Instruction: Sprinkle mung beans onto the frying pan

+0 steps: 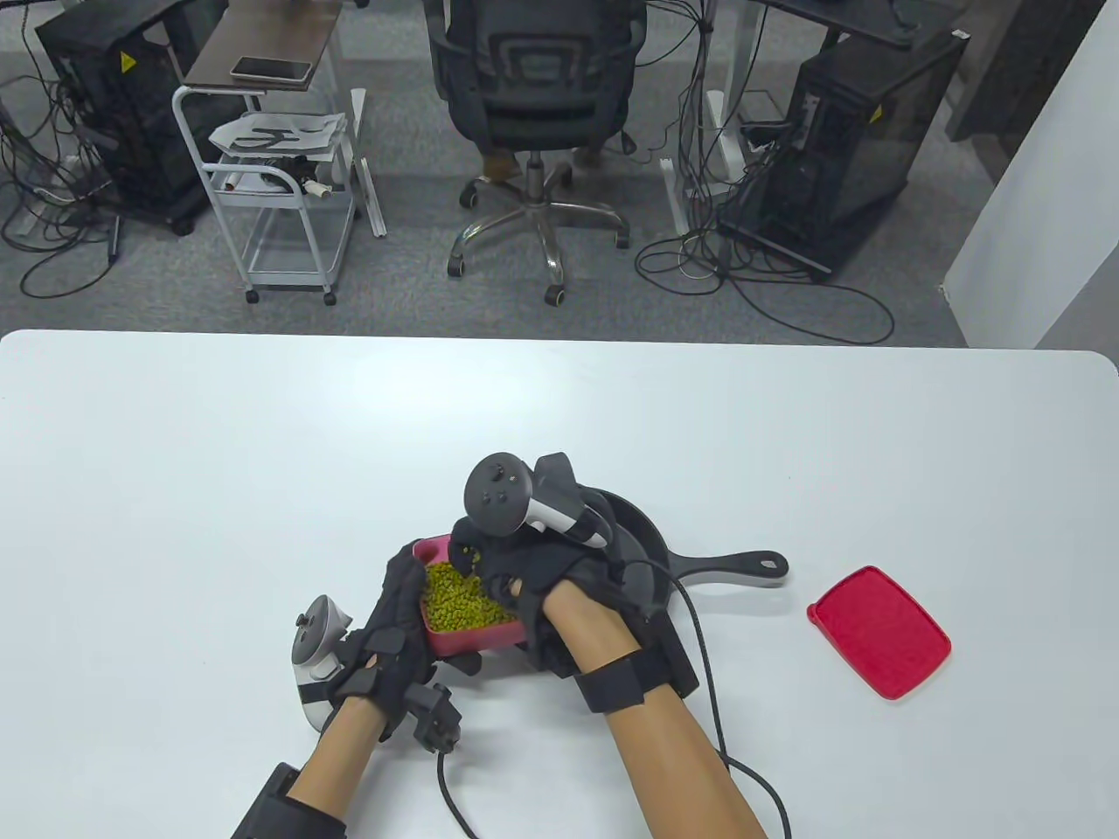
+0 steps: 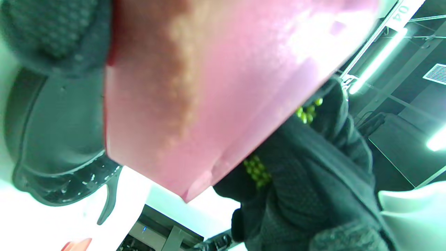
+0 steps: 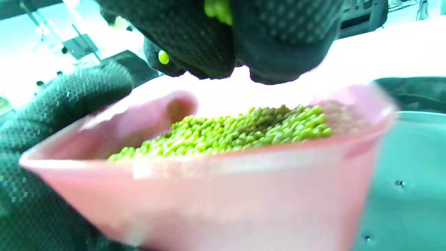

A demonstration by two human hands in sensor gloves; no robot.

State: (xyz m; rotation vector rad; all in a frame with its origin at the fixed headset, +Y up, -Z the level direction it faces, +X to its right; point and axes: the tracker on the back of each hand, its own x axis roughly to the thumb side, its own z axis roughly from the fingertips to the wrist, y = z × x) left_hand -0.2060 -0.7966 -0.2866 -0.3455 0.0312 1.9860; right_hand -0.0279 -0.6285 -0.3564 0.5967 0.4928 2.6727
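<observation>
A pink plastic box (image 1: 468, 636) full of green mung beans (image 1: 455, 603) is held by my left hand (image 1: 393, 625), which grips its left side just above the table. My right hand (image 1: 516, 559) is above the box with its fingers closed on a pinch of beans; beans show between the fingers in the right wrist view (image 3: 217, 8) and in the left wrist view (image 2: 256, 169). The black frying pan (image 1: 647, 537) lies just right of the box, mostly hidden under my right hand, its handle (image 1: 734, 566) pointing right. The box also shows in the right wrist view (image 3: 216, 195).
The box's red lid (image 1: 879, 631) lies on the white table (image 1: 262, 454) to the right of the pan handle. Cables run from both wrists toward the table's front edge. An office chair and carts stand beyond the far edge.
</observation>
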